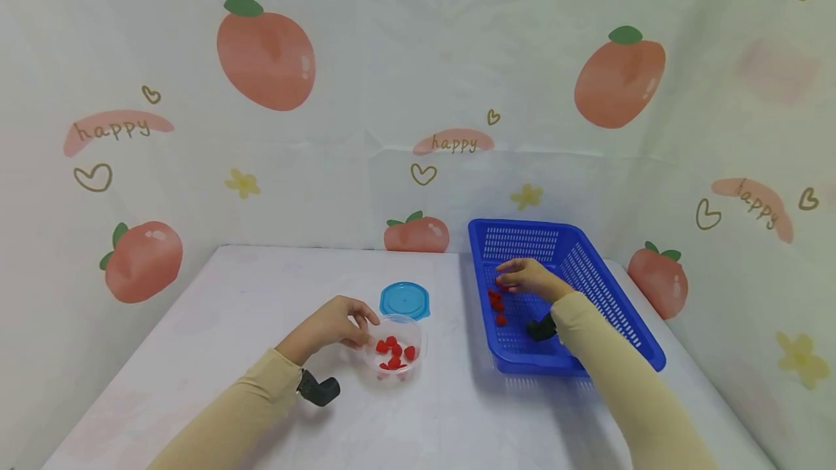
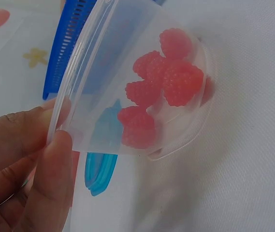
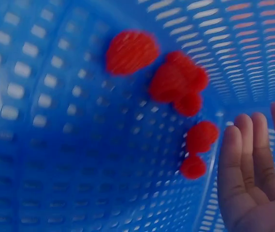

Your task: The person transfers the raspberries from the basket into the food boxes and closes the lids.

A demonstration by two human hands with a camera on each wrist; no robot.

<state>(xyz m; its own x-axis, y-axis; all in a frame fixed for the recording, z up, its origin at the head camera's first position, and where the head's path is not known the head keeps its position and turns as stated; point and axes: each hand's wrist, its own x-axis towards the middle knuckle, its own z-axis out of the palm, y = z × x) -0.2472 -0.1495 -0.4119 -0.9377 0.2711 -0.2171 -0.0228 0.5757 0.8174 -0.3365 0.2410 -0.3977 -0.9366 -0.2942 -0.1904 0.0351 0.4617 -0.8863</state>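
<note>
My left hand pinches the rim of a clear plastic tub between thumb and fingers. Several red raspberries lie inside the tub, seen through its wall in the left wrist view. Over in the blue basket, my right hand hovers near its left side, with nothing visible in its grasp. Its fingers are extended in the right wrist view. Several more raspberries lie on the basket floor beside this hand, some of them clustered against each other.
A blue lid lies on the white tabletop just behind the tub. The basket stands to the right of the tub, its perforated walls rising around the right hand. A printed cloth hangs behind the table.
</note>
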